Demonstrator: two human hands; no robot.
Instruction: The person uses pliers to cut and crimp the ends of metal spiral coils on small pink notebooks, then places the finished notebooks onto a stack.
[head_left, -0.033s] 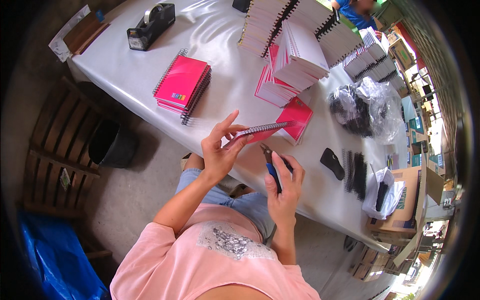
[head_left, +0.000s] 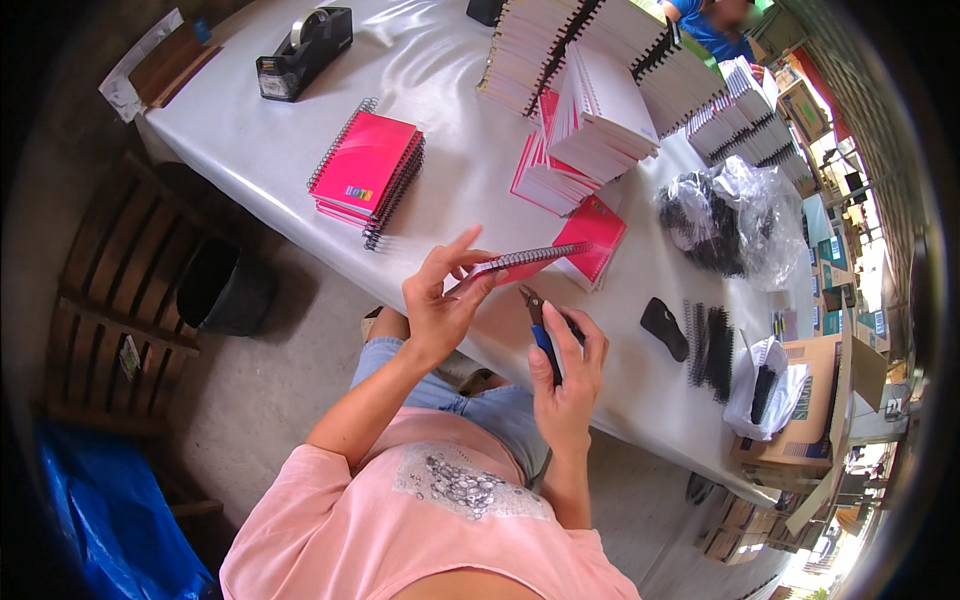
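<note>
My left hand (head_left: 440, 300) holds a pink spiral-bound notebook (head_left: 525, 262) edge-on above the near edge of the white table (head_left: 450, 90), with the wire spine facing up. My right hand (head_left: 567, 378) grips blue-handled pliers (head_left: 540, 322); their jaws point up toward the notebook's near end, a little below it. Another pink notebook (head_left: 597, 232) lies flat on the table just behind the held one.
A stack of pink notebooks (head_left: 368, 170) and a tape dispenser (head_left: 305, 40) sit at left. Piles of bound pads (head_left: 590, 90) stand at the back. A bag of black coils (head_left: 730, 215), loose coils (head_left: 712, 348) and a cardboard box (head_left: 815, 410) are at right. A black bucket (head_left: 225, 290) stands under the table.
</note>
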